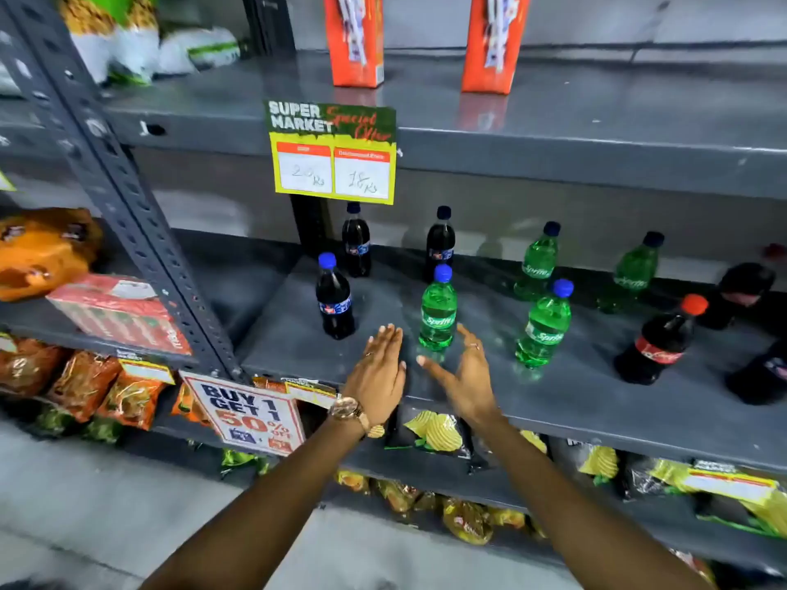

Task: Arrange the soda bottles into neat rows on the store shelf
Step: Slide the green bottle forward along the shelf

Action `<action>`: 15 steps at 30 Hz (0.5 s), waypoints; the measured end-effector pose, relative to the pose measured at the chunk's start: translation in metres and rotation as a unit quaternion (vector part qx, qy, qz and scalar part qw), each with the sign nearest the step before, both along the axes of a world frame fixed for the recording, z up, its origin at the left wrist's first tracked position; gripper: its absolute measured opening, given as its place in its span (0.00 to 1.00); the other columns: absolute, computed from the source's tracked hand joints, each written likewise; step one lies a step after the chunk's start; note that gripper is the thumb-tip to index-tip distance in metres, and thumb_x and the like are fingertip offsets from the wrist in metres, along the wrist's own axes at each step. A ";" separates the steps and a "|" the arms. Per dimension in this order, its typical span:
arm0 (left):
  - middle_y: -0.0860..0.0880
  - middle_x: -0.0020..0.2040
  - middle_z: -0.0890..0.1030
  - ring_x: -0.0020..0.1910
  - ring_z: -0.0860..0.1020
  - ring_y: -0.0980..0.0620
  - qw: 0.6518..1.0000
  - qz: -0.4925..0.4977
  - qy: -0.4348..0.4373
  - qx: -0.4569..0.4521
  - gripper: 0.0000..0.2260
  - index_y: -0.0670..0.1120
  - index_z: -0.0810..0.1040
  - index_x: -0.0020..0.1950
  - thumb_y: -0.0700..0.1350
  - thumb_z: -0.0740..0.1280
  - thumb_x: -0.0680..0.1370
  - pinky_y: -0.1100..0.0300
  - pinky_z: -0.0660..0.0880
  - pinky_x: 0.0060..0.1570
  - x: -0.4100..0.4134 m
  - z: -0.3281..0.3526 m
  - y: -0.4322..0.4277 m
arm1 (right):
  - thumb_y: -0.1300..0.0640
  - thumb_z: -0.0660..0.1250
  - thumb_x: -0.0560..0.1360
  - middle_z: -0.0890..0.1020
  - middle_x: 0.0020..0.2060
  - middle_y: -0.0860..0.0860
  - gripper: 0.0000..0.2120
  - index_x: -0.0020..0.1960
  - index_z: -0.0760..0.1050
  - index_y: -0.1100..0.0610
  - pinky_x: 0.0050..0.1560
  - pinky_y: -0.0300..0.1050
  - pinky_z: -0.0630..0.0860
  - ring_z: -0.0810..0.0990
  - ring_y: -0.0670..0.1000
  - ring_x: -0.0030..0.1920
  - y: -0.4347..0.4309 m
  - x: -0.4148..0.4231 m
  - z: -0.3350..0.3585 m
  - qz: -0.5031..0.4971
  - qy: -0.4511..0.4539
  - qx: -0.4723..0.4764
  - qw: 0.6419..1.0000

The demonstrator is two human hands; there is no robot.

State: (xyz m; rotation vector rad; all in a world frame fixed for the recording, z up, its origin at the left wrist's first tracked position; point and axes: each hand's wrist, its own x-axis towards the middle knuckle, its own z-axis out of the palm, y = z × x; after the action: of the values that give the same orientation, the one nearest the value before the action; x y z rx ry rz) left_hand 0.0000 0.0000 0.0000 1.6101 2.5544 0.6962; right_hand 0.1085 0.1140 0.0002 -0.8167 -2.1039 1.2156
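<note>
On the grey middle shelf (575, 402) stand soda bottles. A dark cola bottle with a blue cap (334, 298) is front left, with two more (357, 242) (440, 244) behind it. A green Sprite bottle (438, 310) stands front centre, another (544, 325) to its right, and two more (537, 261) (634, 270) at the back. A red-capped cola bottle (660, 340) leans at the right. My left hand (379, 372) and my right hand (464, 376) are open, flanking the front Sprite bottle just before it, touching nothing.
Blurred dark bottles (745, 291) sit at the far right. A yellow price sign (334, 153) hangs from the upper shelf, which holds orange cartons (355, 40). A slotted upright post (127, 198) borders the left. Snack bags (434, 432) fill the shelf below.
</note>
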 end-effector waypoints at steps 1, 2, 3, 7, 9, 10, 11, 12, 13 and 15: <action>0.39 0.76 0.54 0.75 0.51 0.44 1.000 0.012 -0.023 -0.003 0.24 0.38 0.51 0.73 0.44 0.52 0.80 0.54 0.47 0.74 -0.007 -0.002 0.007 | 0.50 0.77 0.66 0.72 0.64 0.55 0.37 0.69 0.65 0.58 0.63 0.39 0.64 0.69 0.53 0.67 0.005 -0.012 -0.001 -0.015 0.018 -0.005 1.000; 0.38 0.76 0.54 0.75 0.51 0.43 0.999 0.015 -0.043 -0.004 0.23 0.37 0.51 0.73 0.42 0.53 0.80 0.54 0.47 0.73 -0.012 -0.001 0.012 | 0.51 0.78 0.65 0.75 0.61 0.55 0.35 0.67 0.68 0.57 0.60 0.40 0.68 0.72 0.53 0.64 0.009 -0.021 -0.001 -0.030 0.030 -0.010 0.999; 0.37 0.75 0.55 0.75 0.52 0.42 0.999 0.018 -0.048 -0.006 0.23 0.37 0.52 0.73 0.41 0.54 0.79 0.53 0.47 0.73 -0.017 -0.002 0.018 | 0.52 0.78 0.65 0.77 0.58 0.56 0.32 0.64 0.70 0.57 0.56 0.40 0.69 0.75 0.54 0.61 0.012 -0.030 -0.001 -0.049 0.032 -0.015 0.998; 0.35 0.74 0.56 0.74 0.53 0.41 0.998 0.004 -0.063 -0.018 0.22 0.36 0.55 0.72 0.40 0.55 0.79 0.52 0.47 0.73 -0.026 -0.007 0.038 | 0.54 0.78 0.65 0.81 0.51 0.58 0.24 0.57 0.73 0.59 0.51 0.45 0.74 0.79 0.56 0.54 0.020 -0.041 -0.007 -0.099 0.027 -0.010 0.995; 0.35 0.74 0.58 0.74 0.54 0.41 0.998 -0.005 -0.053 -0.021 0.22 0.35 0.57 0.71 0.41 0.55 0.79 0.51 0.47 0.73 -0.027 -0.009 0.047 | 0.53 0.78 0.65 0.82 0.51 0.56 0.24 0.55 0.74 0.58 0.52 0.50 0.76 0.80 0.55 0.53 0.018 -0.034 -0.008 -0.104 0.029 0.003 0.994; 0.35 0.74 0.59 0.74 0.54 0.40 0.999 -0.006 -0.049 -0.021 0.22 0.35 0.58 0.71 0.42 0.55 0.79 0.50 0.48 0.73 -0.026 -0.012 0.051 | 0.52 0.78 0.65 0.82 0.50 0.56 0.24 0.55 0.74 0.58 0.52 0.49 0.77 0.80 0.54 0.53 0.015 -0.027 -0.009 -0.106 0.029 0.004 0.994; 0.34 0.73 0.60 0.74 0.55 0.40 0.999 -0.008 -0.044 -0.020 0.22 0.35 0.59 0.71 0.42 0.55 0.79 0.49 0.49 0.73 -0.023 -0.014 0.052 | 0.51 0.77 0.65 0.82 0.50 0.55 0.23 0.56 0.74 0.57 0.52 0.49 0.77 0.80 0.53 0.53 0.011 -0.018 -0.012 -0.109 0.035 0.003 0.993; 0.34 0.72 0.62 0.73 0.57 0.39 0.999 -0.015 -0.034 -0.017 0.22 0.34 0.60 0.70 0.44 0.53 0.78 0.48 0.50 0.73 -0.020 -0.016 0.056 | 0.49 0.77 0.65 0.82 0.50 0.54 0.23 0.56 0.74 0.57 0.52 0.49 0.77 0.80 0.52 0.53 0.008 -0.006 -0.014 -0.119 0.036 -0.004 0.992; 0.33 0.71 0.64 0.72 0.59 0.38 0.999 -0.018 -0.019 -0.019 0.23 0.34 0.62 0.69 0.46 0.51 0.78 0.47 0.51 0.72 -0.016 -0.018 0.057 | 0.48 0.77 0.66 0.82 0.50 0.53 0.23 0.56 0.74 0.55 0.52 0.49 0.77 0.80 0.51 0.52 0.004 0.007 -0.016 -0.128 0.040 -0.009 0.991; 0.32 0.69 0.67 0.70 0.63 0.36 0.999 -0.023 0.008 -0.022 0.26 0.33 0.65 0.67 0.49 0.47 0.76 0.44 0.52 0.70 -0.009 -0.023 0.060 | 0.48 0.76 0.66 0.83 0.49 0.51 0.21 0.55 0.74 0.50 0.51 0.50 0.78 0.81 0.50 0.51 0.000 0.038 -0.020 -0.159 0.050 -0.030 0.986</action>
State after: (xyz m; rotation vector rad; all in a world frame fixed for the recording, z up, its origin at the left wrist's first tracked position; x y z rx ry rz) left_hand -0.0093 0.0596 -0.0232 1.6622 2.5148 0.6221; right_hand 0.1467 0.1144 -0.0195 -1.0502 -1.7821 1.1247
